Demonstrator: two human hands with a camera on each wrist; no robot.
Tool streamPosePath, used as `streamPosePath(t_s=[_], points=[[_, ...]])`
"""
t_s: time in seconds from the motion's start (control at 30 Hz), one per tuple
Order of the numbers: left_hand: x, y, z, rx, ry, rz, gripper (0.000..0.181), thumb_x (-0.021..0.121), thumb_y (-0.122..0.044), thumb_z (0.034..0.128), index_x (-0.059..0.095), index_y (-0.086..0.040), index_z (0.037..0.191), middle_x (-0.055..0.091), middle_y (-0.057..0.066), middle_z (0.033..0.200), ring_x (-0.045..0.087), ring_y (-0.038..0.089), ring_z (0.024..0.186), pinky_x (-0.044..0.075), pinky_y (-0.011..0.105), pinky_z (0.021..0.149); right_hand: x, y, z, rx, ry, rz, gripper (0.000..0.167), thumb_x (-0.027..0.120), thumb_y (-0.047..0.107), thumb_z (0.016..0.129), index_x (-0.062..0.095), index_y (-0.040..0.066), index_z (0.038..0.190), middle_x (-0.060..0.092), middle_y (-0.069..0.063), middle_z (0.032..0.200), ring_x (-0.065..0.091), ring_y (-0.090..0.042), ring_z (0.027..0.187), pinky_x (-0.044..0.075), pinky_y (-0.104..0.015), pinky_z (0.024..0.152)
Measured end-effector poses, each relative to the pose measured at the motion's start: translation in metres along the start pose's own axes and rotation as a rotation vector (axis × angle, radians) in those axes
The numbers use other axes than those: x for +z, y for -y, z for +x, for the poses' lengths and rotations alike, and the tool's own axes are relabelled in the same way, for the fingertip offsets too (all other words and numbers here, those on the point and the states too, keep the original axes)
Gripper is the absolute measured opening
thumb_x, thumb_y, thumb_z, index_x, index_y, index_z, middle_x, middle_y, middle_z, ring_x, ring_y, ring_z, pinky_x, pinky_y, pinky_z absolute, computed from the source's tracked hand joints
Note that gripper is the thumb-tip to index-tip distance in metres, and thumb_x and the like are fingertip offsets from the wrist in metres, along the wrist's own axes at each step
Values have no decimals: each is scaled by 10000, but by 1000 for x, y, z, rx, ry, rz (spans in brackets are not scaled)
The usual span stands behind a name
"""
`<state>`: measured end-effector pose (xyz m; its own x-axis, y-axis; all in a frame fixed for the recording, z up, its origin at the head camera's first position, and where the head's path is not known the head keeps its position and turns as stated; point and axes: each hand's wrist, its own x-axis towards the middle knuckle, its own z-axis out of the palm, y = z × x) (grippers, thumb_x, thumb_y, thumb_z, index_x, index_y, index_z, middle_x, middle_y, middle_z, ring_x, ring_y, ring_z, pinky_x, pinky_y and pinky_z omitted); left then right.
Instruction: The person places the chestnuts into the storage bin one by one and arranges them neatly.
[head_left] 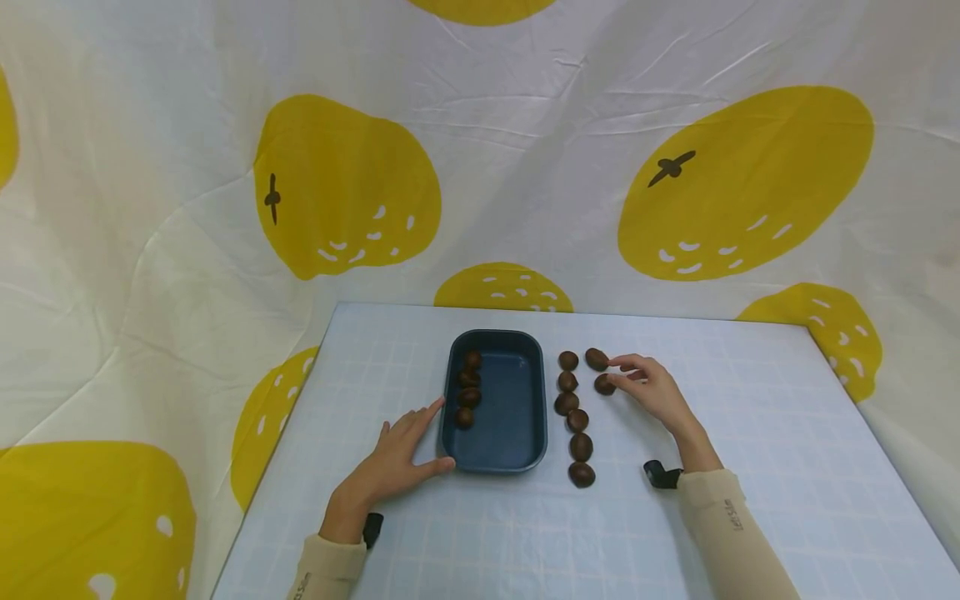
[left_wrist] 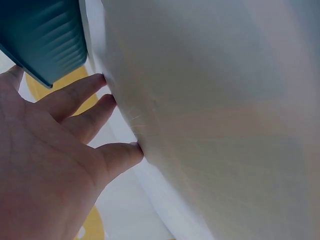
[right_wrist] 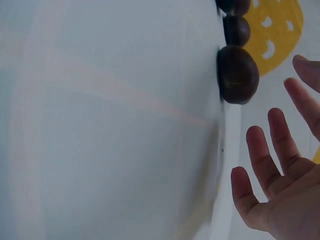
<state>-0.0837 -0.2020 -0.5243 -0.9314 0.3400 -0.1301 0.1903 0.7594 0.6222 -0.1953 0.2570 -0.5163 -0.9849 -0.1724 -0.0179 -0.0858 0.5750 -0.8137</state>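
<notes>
A dark blue tray [head_left: 510,462] stands on the table with several brown chestnuts [head_left: 469,397] in a line along its left inner side. My left hand [head_left: 393,462] is spread at the tray's left edge, fingers straight; in the left wrist view that hand [left_wrist: 65,135] has fingertips down beside the tray [left_wrist: 55,45]. Right of the tray, several chestnuts [head_left: 581,447] form a column. Two more, an upper one [head_left: 597,359] and a lower one [head_left: 603,384], lie beside my right hand [head_left: 656,396]. In the right wrist view the hand's [right_wrist: 285,185] fingers are extended near a chestnut [right_wrist: 239,75].
The table [head_left: 637,550] has a pale blue checked cover. Behind it hangs a white cloth [head_left: 525,200] with large yellow fruit shapes. A black wrist camera [head_left: 662,475] is by the right sleeve, another [head_left: 372,529] by the left.
</notes>
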Motion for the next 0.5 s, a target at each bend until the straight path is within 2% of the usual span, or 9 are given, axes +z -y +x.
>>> streamPosePath(t_s=[0.23, 0.5], points=[[1, 0, -1, 7, -2, -8, 963, 621, -745, 826, 74, -494, 1578, 217, 17, 1645, 187, 358, 1488, 18, 688, 1131, 0, -9, 2, 69, 38, -10, 433, 711, 325, 951, 640, 84, 1303, 537, -215, 1347, 498, -403, 1176, 468, -551, 899], [0, 1, -1, 11, -12, -5, 961, 617, -752, 823, 84, -490, 1579, 231, 19, 1641, 204, 357, 1483, 28, 696, 1127, 4, -20, 8, 54, 89, -75, 433, 763, 265, 910, 653, 93, 1292, 559, -197, 1372, 451, -427, 1245, 355, -655, 1006]])
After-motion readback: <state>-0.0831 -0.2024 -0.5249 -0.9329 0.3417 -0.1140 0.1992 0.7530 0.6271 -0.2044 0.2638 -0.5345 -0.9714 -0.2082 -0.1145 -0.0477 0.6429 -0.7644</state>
